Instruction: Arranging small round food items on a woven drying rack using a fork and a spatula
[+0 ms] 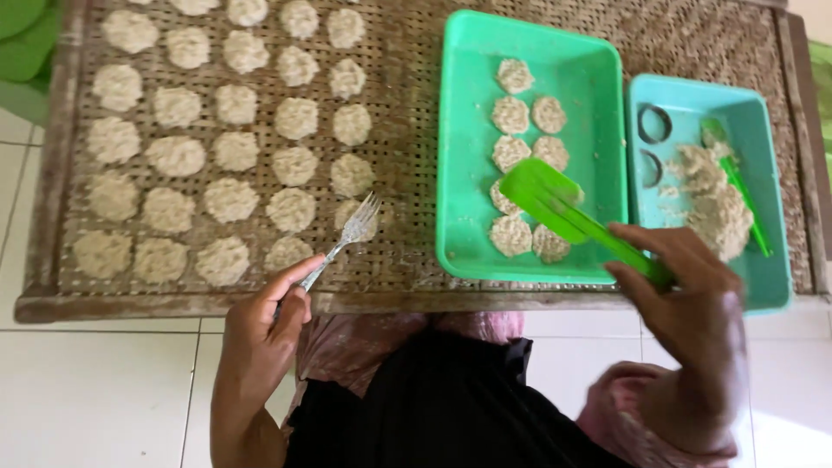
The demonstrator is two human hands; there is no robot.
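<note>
My left hand [264, 325] holds a metal fork [347, 238] whose tines rest at a pale round patty [360, 217] on the woven drying rack [403, 130]. My right hand [693, 299] grips the handle of a bright green spatula [555, 204]. Its flat blade hovers over the lower patties in the green tray [464, 147]. Several round flattened patties [520, 117] lie in two columns in that tray. Rows of several similar patties [230, 199] cover the left part of the rack.
A smaller teal tray [776, 286] at the right holds a heap of loose pale mixture [715, 204], two dark ring moulds [654, 124] and a green utensil [745, 195]. The rack's wooden frame [130, 305] sits above a white tiled floor [95, 390].
</note>
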